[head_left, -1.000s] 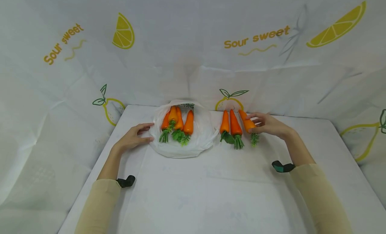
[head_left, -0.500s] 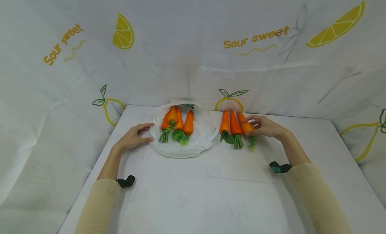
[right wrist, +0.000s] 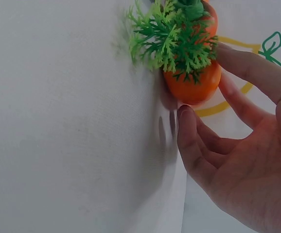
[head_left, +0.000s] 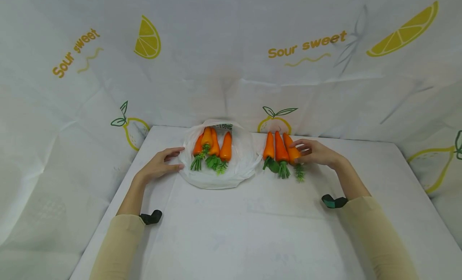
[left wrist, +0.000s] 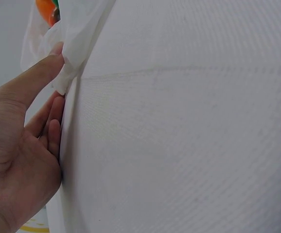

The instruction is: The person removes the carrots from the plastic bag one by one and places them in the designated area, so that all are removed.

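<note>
Inside a white plastic bag (head_left: 245, 159) several toy carrots (head_left: 225, 147) lie with their green tops facing me. My left hand (head_left: 159, 163) touches the bag's left edge, thumb and fingers apart; in the left wrist view the thumb (left wrist: 38, 75) lies against the plastic. Right of the bag, three more carrots lie side by side: one with broad leaves (head_left: 268, 147), a redder one (head_left: 280, 149), and one with feathery leaves (head_left: 288, 145). My right hand (head_left: 317, 152) touches the right side of the feathery-leaved carrot (right wrist: 191, 90), its thumb and fingertips resting along it.
A white table (head_left: 231, 228) carries everything. Behind it rises a white cloth backdrop (head_left: 216, 71) printed with lemons and lettering, close to the carrot tips. Dark wrist cameras (head_left: 151, 217) sit at both sleeves.
My right hand has shifted a little left, and the feathery-leaved carrot has slid left against the redder one. The left hand and the bag have stayed put.
</note>
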Motion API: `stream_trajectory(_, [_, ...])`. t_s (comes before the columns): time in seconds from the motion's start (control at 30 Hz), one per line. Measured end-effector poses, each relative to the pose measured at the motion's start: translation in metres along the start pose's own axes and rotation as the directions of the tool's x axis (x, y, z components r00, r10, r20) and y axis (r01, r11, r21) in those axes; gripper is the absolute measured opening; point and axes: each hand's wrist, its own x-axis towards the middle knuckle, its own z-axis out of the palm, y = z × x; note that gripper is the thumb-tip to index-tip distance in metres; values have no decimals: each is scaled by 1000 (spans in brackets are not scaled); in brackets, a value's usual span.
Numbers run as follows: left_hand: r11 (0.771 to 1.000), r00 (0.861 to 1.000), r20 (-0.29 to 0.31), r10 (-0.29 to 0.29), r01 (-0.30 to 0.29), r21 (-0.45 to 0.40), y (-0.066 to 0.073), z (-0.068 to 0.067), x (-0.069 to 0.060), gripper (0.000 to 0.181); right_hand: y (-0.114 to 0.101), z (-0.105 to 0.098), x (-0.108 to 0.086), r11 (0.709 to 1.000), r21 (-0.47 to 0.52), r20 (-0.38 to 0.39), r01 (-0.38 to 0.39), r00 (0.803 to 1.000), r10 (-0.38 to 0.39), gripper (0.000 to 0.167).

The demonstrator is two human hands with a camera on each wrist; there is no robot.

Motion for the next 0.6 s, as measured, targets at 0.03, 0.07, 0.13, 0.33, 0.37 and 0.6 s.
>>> stream_trajectory(0.03, [1000, 1000, 0, 1, -1, 1, 0, 0, 0, 73, 0, 0, 0, 1000, 4, -4, 1, 1000, -1, 62])
stream_trajectory(0.07, [1000, 1000, 0, 1, -1, 3, -1, 0, 0, 73, 0, -1, -1, 1000, 5, -8, 4, 1000, -4, 62])
stream_trajectory(0.13, [1000, 1000, 1, 3, -3, 5, -1, 0, 0, 73, 0, -2, -2, 1000, 11, -15, 9, 1000, -9, 63])
stream_trajectory(0.33, [1000, 1000, 2, 1, -1, 9, -1, 0, 1, 73, -1, -7, -5, 999, 35, -28, 32, 999, -31, 63])
stream_trajectory(0.37, [1000, 1000, 1, -4, 4, 8, -1, 0, 1, 73, -1, -7, -5, 999, 39, -29, 34, 999, -32, 63])
stream_trajectory(0.6, [1000, 1000, 1, -8, 8, 8, -1, 0, 2, 73, -3, -9, -5, 999, 28, -36, 33, 999, -32, 65])
